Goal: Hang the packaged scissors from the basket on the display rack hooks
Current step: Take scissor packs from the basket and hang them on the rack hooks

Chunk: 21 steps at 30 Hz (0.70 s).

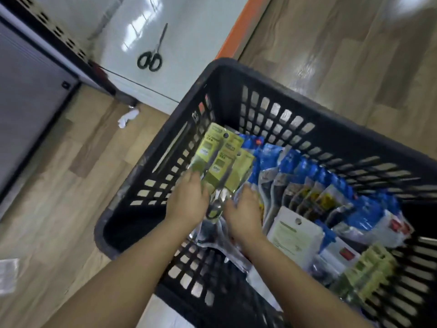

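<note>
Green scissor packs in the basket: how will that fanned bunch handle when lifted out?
The green scissor packs look like flat cards, probably fairly stiff. They sit fanned and overlapped, so they may slide apart unless both hands, left and right, squeeze them. Glossy wrapping suggests slipperiness; weight likely sits low, at the handles.
</note>
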### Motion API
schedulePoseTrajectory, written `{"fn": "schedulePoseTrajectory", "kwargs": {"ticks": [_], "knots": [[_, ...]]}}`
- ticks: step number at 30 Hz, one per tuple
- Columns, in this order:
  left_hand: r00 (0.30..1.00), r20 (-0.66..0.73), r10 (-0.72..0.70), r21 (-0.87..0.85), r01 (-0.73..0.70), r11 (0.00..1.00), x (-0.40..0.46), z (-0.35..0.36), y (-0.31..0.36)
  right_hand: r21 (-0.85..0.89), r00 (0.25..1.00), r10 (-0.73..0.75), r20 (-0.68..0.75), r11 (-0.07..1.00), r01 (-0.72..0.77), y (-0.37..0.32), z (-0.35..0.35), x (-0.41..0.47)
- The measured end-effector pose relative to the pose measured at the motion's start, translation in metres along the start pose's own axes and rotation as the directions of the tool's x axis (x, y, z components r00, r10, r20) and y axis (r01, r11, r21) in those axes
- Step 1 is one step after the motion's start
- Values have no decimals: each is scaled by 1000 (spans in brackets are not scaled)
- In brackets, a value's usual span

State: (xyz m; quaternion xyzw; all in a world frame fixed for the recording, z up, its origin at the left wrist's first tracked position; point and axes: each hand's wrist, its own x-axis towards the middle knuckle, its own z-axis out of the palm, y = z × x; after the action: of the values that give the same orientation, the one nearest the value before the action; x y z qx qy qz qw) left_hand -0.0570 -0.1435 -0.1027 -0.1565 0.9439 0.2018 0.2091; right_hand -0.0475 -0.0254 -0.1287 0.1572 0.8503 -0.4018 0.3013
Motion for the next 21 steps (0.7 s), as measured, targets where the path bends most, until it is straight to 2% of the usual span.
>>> {"fn": "schedulePoseTrajectory", "kwargs": {"ticks": [3,7,10,13,21], "knots": [[997,-69,-16,9,16,1000,16,11,1,69,997,-30,-68,997,35,-5,11,15],[989,-128,-78,-4,79,997,21,23,6,103,993,48,-109,994,-37,-19,24,20],[985,-145,-88,3,89,996,22,28,5,12,974,64,-218,998,-63,-25,29,25],[985,-154,-79,10,81,997,23,29,2,-20,964,100,-248,994,-109,-26,28,31],[989,-137,-57,13,59,998,22,27,-1,279,966,200,-166,949,-148,-18,5,31]]}}
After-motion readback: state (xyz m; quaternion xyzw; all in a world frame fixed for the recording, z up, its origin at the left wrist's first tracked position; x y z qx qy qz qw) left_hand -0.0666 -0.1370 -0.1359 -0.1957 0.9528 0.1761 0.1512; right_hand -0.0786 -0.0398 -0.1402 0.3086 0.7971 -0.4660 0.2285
